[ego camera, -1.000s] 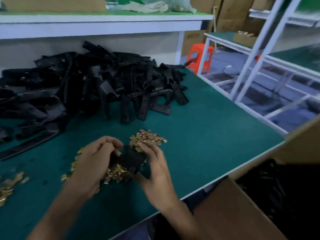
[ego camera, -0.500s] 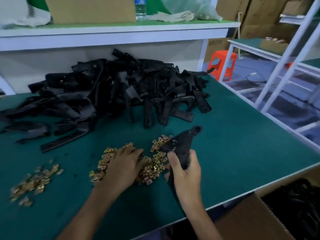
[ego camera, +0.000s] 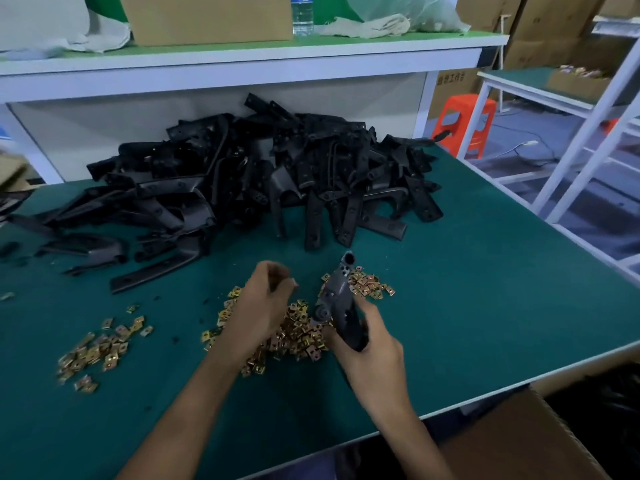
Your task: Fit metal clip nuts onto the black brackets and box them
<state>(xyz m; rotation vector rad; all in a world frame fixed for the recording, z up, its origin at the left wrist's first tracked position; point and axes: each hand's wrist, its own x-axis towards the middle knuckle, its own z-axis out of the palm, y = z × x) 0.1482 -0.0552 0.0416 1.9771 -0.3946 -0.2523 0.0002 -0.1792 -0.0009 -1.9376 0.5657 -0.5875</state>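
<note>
My right hand (ego camera: 372, 351) grips the lower end of a black bracket (ego camera: 341, 299), which points up and away from me over the green table (ego camera: 485, 306). Left of it, my left hand (ego camera: 263, 306) hovers just above the main heap of gold clip nuts (ego camera: 299, 336). Its fingertips are curled together and pinch what looks like a small clip nut; motion blur hides the detail. A big pile of loose black brackets (ego camera: 259, 181) lies at the back of the table. An open cardboard box (ego camera: 519, 441) stands below the table's front right edge, with dark parts inside.
A smaller scatter of clip nuts (ego camera: 100, 351) lies at the left. A white shelf (ego camera: 242, 60) overhangs the back, carrying a carton and a water bottle (ego camera: 302, 13). An orange stool (ego camera: 462, 123) and white racks (ego camera: 588, 133) stand to the right.
My left hand has lifted off the clip nut heap, fingertips now pinched together. My right hand has turned the bracket more upright and brought it nearer the left hand. The camera tilted left.
</note>
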